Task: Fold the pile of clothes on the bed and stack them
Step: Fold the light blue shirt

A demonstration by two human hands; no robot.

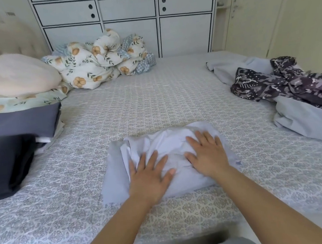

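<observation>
A pale blue-white garment, folded into a rough rectangle, lies on the patterned bed sheet near the front edge. My left hand presses flat on its left half, fingers straight and spread. My right hand lies flat on its right half, fingers spread too. On the right side of the bed sits a loose pile: a dark purple patterned garment on top of crumpled light blue cloth. At the left edge is a stack of folded clothes, with a dark navy piece in front and a grey-blue piece behind it.
A rolled floral duvet and a cream plush pillow lie at the head of the bed, far left. White cabinet doors stand behind the bed. A cream door is at the right.
</observation>
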